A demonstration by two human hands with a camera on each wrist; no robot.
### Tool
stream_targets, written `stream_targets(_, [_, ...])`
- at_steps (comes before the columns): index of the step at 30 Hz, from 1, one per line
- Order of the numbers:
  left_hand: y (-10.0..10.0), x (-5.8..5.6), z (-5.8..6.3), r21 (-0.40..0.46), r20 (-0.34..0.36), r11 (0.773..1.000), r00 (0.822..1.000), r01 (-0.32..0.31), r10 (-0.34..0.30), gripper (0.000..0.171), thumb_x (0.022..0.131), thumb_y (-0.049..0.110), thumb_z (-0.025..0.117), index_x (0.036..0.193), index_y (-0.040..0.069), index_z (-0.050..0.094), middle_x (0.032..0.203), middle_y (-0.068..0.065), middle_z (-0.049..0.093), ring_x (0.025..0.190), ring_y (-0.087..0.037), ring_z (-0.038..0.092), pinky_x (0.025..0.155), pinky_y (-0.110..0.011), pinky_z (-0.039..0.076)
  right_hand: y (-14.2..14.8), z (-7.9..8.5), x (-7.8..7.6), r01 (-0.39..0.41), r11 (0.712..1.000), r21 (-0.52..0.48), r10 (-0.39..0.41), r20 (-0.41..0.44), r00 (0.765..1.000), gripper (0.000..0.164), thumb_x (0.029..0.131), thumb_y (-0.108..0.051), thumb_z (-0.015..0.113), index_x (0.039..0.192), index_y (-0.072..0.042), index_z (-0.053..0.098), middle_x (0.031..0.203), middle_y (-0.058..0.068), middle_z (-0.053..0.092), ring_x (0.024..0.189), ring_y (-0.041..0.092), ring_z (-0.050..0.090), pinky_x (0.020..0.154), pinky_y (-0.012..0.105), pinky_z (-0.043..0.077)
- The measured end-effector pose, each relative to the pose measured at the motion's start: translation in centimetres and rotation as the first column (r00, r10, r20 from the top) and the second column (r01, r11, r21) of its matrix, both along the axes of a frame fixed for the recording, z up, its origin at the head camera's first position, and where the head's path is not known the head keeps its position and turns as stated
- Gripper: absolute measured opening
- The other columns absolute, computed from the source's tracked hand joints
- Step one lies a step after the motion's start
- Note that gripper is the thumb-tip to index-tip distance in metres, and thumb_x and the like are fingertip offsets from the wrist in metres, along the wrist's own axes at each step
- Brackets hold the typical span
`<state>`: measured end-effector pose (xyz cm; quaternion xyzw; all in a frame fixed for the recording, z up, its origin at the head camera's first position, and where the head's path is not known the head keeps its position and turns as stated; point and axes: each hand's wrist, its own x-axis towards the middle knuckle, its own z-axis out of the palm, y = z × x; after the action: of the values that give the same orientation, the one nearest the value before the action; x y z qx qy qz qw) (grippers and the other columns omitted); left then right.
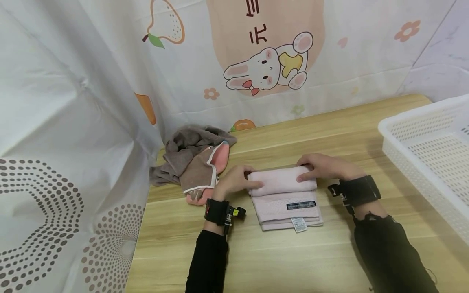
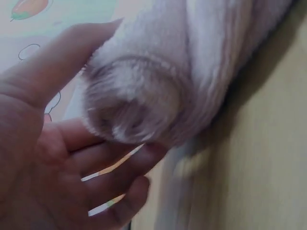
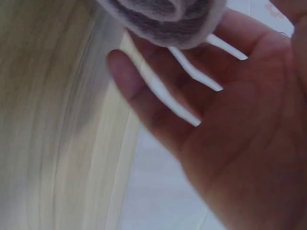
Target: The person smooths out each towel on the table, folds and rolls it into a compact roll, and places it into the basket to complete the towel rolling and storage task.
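A pale pink towel (image 1: 282, 181) lies on the table, its far part rolled into a thick roll and its near part flat in folded layers. My left hand (image 1: 234, 180) grips the roll's left end, thumb on the near side and fingers behind. At the right end my right hand (image 1: 324, 167) holds the roll the same way. The left wrist view shows the coiled end of the roll (image 2: 136, 103) between thumb and fingers. In the right wrist view the other spiral end (image 3: 165, 31) sits against the fingers. A dark label (image 1: 300, 205) and a white care tag (image 1: 299, 224) show on the flat part.
Left of the towel lies a crumpled grey-brown cloth (image 1: 194, 142) with a pink and brown piece (image 1: 199, 171) edged in white. A white perforated basket (image 1: 410, 148) stands at the right. Behind the wooden table (image 1: 278, 260) hangs a printed curtain (image 1: 183, 77).
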<state>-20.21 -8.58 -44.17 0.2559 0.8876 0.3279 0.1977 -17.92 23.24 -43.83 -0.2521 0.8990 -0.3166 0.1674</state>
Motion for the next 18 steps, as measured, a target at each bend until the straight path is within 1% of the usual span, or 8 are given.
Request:
stream_targets(4, [0.33,0.09,-0.01,0.001,-0.053,1.0,0.998,-0.028,0.028,0.051,0.08,0.048,0.079,0.117,0.013,0.07,0.1,0.001,0.066,0.081,-0.014,0.057,0.07,-0.026,0.048,-0.13,-0.02,-0.09,-0.027,0.998,-0.056,0.021,-0.099,0.995,0.025,0.09,-0.023,0.075,0.106,-0.005,0.07,0.101,0.003,0.066,0.086,0.015,0.056,0.077,0.034,0.051])
stream_targets(6, [0.42,0.1,-0.04,0.001,-0.074,0.999,0.996,-0.041,0.041,0.053,0.08,0.047,0.079,0.119,0.012,0.069,0.102,0.0,0.066,0.081,-0.015,0.058,0.07,-0.026,0.049,-0.21,0.05,-0.14,-0.023,0.997,-0.075,0.014,-0.122,0.992,0.017,0.09,-0.019,0.074,0.102,-0.008,0.07,0.098,0.001,0.065,0.085,0.014,0.056,0.076,0.032,0.051])
stream_targets(7, [0.44,0.11,-0.04,0.001,-0.081,0.999,0.996,-0.048,0.047,0.054,0.08,0.047,0.08,0.12,0.012,0.069,0.102,0.0,0.066,0.081,-0.015,0.057,0.069,-0.027,0.049,-0.25,0.1,-0.15,-0.021,0.996,-0.085,0.01,-0.123,0.992,0.019,0.09,-0.018,0.074,0.104,-0.007,0.07,0.099,0.002,0.066,0.087,0.015,0.058,0.077,0.034,0.052])
stream_targets(9, [0.41,0.14,-0.04,0.003,-0.095,0.998,0.994,-0.055,0.055,0.053,0.08,0.046,0.08,0.12,0.012,0.069,0.105,0.0,0.066,0.082,-0.015,0.057,0.069,-0.027,0.049,-0.18,0.1,-0.18,-0.027,0.996,-0.085,0.019,-0.095,0.995,0.031,0.089,-0.025,0.075,0.111,-0.005,0.069,0.106,0.004,0.068,0.094,0.018,0.062,0.082,0.038,0.054])
stream_targets(12, [0.36,0.21,-0.05,0.014,-0.106,0.998,0.993,-0.058,0.059,0.052,0.08,0.043,0.081,0.12,0.013,0.069,0.108,-0.002,0.066,0.084,-0.016,0.058,0.069,-0.027,0.049,-0.09,0.06,-0.13,-0.033,0.997,-0.065,0.033,0.006,0.999,0.055,0.086,-0.036,0.077,0.124,0.001,0.064,0.114,0.008,0.069,0.1,0.021,0.063,0.087,0.043,0.053])
stream_targets(13, [0.35,0.22,-0.04,0.019,-0.107,0.998,0.993,-0.057,0.059,0.05,0.08,0.042,0.081,0.12,0.014,0.069,0.109,-0.002,0.066,0.084,-0.017,0.058,0.069,-0.028,0.049,-0.04,-0.01,-0.12,-0.044,0.997,-0.063,0.046,0.037,0.998,0.059,0.085,-0.039,0.078,0.125,0.001,0.063,0.114,0.008,0.069,0.1,0.02,0.063,0.087,0.041,0.053])
stream_targets(16, [0.47,0.21,-0.04,0.038,-0.101,0.998,0.993,-0.049,0.053,0.042,0.08,0.039,0.082,0.113,0.016,0.069,0.108,0.0,0.065,0.085,-0.016,0.057,0.07,-0.027,0.049,-0.19,-0.22,-0.18,-0.061,0.996,-0.069,0.068,0.093,0.993,0.049,0.083,-0.036,0.08,0.116,-0.004,0.064,0.105,0.002,0.067,0.091,0.016,0.059,0.079,0.033,0.052])
stream_targets(18, [0.66,0.16,0.0,0.056,-0.108,0.998,0.993,-0.036,0.042,0.036,0.079,0.034,0.084,0.106,0.016,0.067,0.105,0.001,0.063,0.087,-0.016,0.056,0.074,-0.027,0.048,-0.49,-0.41,-0.3,-0.073,0.991,-0.116,0.082,0.074,0.994,0.037,0.081,-0.026,0.082,0.106,-0.007,0.061,0.096,0.001,0.062,0.086,0.016,0.057,0.073,0.029,0.051])
